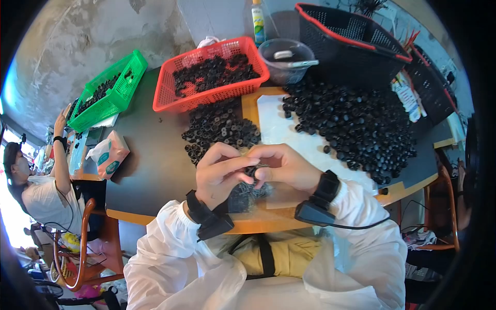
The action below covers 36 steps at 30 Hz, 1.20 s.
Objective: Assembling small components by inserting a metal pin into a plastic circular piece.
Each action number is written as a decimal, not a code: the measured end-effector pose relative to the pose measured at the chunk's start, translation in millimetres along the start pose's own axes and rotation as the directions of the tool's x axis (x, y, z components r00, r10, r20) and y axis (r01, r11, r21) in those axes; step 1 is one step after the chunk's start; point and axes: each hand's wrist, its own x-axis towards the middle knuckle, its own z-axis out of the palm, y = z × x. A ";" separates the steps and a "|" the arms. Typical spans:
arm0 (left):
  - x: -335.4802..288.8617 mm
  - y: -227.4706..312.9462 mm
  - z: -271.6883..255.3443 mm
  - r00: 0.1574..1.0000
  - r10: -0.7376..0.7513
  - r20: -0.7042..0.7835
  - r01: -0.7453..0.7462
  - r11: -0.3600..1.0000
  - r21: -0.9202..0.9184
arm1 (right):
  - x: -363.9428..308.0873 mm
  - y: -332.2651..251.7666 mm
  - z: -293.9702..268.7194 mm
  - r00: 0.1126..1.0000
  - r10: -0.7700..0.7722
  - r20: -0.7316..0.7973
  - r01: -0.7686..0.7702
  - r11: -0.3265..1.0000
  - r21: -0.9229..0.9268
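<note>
My left hand and my right hand meet over the table near its front edge. Their fingertips are pinched together around a small dark piece, mostly covered by the fingers, so its exact kind is hard to make out. Just beyond the hands lies a spread of black ring-shaped plastic parts. Under the fingers is a small heap of thin, shiny, metal-looking bits. To the right, a large pile of round black caps rests partly on a white sheet.
A red basket of black parts stands behind the rings, beside a clear tub and a black crate. Farther left are a tissue pack and a green basket, where a co-worker reaches.
</note>
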 end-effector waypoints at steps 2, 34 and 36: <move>-1.3 2.2 -1.4 0.999 0.021 -0.025 -0.020 0.998 0.062 | 1.3 2.2 2.2 1.000 -0.028 -0.007 0.028 1.000 -0.001; 2.1 -47.0 -56.1 0.813 -0.044 -0.581 0.283 0.901 0.328 | -9.7 -57.8 -94.1 0.621 -0.783 0.037 -0.365 -0.331 -0.871; -0.5 -50.1 -59.5 0.771 -0.100 -0.629 0.324 0.912 0.251 | -4.4 -50.5 -86.2 0.666 -0.740 0.096 -0.251 -0.344 -0.905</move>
